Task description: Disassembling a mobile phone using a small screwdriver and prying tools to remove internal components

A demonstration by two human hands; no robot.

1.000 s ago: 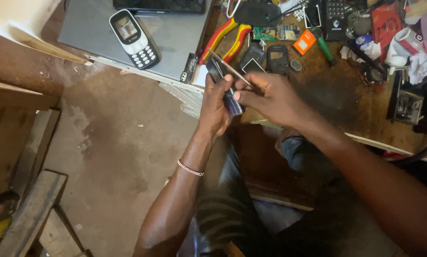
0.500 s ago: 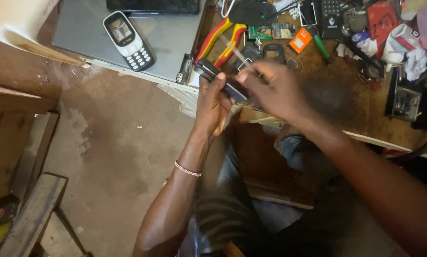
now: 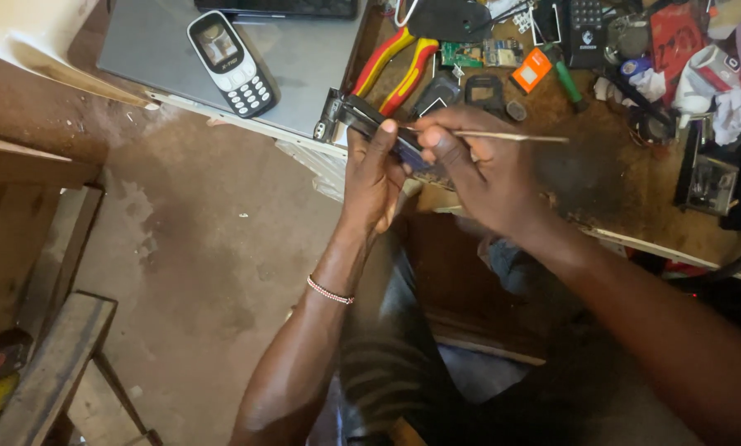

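Bare brown concrete floor (image 3: pixel 197 248) fills the left half of the view, and a cluttered wooden workbench (image 3: pixel 610 182) runs along the top right, seen from above by a seated person. On the bench lies a closed grey laptop (image 3: pixel 304 58) with a small keypad phone (image 3: pixel 232 62) resting on its lid, well apart from the hands. Beside the laptop sit red-and-yellow-handled pliers (image 3: pixel 391 70), then a green circuit board (image 3: pixel 461 54), an orange part (image 3: pixel 529 70), and crumpled white cloth (image 3: pixel 730 111) at the far right. At the bench's near edge, the left hand (image 3: pixel 375 177) grips a small dark device (image 3: pixel 370 120), likely a phone body or frame, with fingers wrapped tightly around its long sides so that one end pokes out above the knuckles. The right hand (image 3: pixel 482 169) meets it, thumb and forefinger pinched together on a thin pale stick (image 3: pixel 503 135) whose tip touches the device (the exact contact spot is hidden by the fingers). A beaded bracelet (image 3: pixel 331 291) circles the left wrist. Judging by its look, the device is light, rigid and smooth-sided, so it could slip; its thin shell and any exposed parts seem fragile. Holding it by the long edges, as now, seems safest, keeping pressure off the face. The stick looks slender and easy to snap.
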